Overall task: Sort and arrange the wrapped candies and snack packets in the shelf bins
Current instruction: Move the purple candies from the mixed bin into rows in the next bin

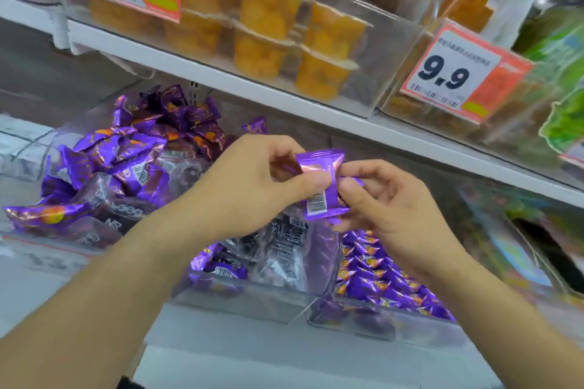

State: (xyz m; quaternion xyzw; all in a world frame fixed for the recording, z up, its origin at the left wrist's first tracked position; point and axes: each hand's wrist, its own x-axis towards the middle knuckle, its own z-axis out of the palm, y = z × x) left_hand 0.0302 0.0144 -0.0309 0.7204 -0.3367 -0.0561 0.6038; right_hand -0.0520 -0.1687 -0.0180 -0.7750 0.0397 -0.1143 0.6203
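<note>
- A purple wrapped candy [320, 181] is held up between both hands, above the clear shelf bins, with its barcode label turned toward the camera; it is probably being held this way so that it can be checked and squared before being set down.
- The left hand [252, 180] is clamped on the candy's left edge, thumb in front and fingers curled behind.
- The right hand [388, 205] is pinched on the candy's right edge and lower corner, so the wrapper is steadied from both sides.
- A loose heap of purple candies [126, 161] is piled untidily to the left; these appear not yet sorted.
- In the right-hand bin [379, 320], purple candies [379, 275] are laid in neat overlapping rows, which suggests that the held piece is meant for that row.
- On the upper shelf [221, 73], tubs of orange snacks [262, 25] are stacked behind a price tag [455, 73] marked 9.9.
</note>
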